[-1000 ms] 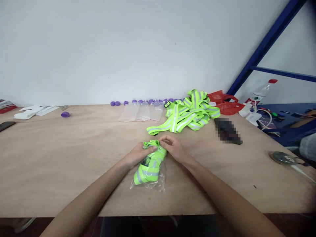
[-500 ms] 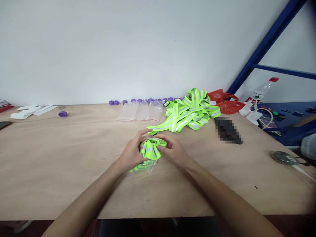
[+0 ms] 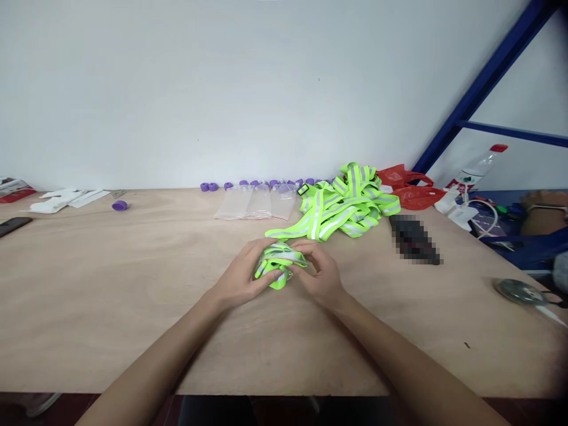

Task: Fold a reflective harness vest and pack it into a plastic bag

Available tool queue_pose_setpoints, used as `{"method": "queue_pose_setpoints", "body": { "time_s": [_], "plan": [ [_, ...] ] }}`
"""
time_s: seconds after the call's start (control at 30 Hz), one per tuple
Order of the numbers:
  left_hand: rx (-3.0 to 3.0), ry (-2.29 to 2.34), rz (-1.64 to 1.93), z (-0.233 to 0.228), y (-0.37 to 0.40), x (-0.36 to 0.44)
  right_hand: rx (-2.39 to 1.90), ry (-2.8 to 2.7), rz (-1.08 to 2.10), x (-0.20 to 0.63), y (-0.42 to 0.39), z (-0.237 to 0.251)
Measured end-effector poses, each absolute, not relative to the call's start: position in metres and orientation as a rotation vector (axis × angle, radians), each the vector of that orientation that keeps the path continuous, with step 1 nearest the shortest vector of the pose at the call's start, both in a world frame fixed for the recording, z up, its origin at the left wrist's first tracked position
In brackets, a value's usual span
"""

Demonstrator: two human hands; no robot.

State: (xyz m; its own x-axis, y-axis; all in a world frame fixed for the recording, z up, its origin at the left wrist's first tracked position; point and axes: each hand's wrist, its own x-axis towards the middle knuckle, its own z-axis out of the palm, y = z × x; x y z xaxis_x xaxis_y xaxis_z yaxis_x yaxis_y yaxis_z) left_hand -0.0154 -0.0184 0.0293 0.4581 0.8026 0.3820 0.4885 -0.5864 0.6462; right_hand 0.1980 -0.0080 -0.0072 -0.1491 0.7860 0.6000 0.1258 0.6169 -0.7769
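Note:
A bundled neon-yellow reflective strap (image 3: 279, 281) with silver stripes lies between my hands above the table. Clear plastic of a zip bag (image 3: 289, 257) with a thin red line at its mouth shows around the bundle. My left hand (image 3: 239, 275) curls around the left side, its thumb pressed on the strap. From the right, my right hand (image 3: 323, 275) grips the bag's edge with thumb and bent fingers. Just beyond is a loose heap of the same reflective straps (image 3: 341, 207), one tail reaching close to my fingertips.
Flat clear bags (image 3: 255, 204) lie behind my hands, before a row of purple caps (image 3: 213, 187) along the wall. To the right are a blurred dark object (image 3: 415, 239), a red plastic bag (image 3: 417, 198) and a bottle (image 3: 477, 168). A phone (image 3: 15, 225) lies far left.
The strap bundle sits deeper inside the bag, whose red-lined mouth now crosses over it. The lower part that hung toward me has been drawn up. The view has shifted slightly left.

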Motion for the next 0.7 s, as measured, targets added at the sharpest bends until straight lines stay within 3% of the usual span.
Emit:
{"method": "queue_pose_setpoints", "body": {
  "time_s": [0.27, 0.47, 0.7],
  "plan": [
    [2.369, 1.026, 1.280, 0.017, -0.011, -0.013, -0.820, -1.708, 0.641, 0.196, -0.013, -0.002],
    [2.412, 1.100, 1.299, 0.015, -0.012, -0.011, -0.734, -1.832, 0.225, 0.198, -0.012, 0.001],
    [2.061, 1.236, 1.289, 0.019, -0.020, -0.001, -0.647, -1.863, -0.059, 0.196, -0.013, 0.003]
  ]
}}
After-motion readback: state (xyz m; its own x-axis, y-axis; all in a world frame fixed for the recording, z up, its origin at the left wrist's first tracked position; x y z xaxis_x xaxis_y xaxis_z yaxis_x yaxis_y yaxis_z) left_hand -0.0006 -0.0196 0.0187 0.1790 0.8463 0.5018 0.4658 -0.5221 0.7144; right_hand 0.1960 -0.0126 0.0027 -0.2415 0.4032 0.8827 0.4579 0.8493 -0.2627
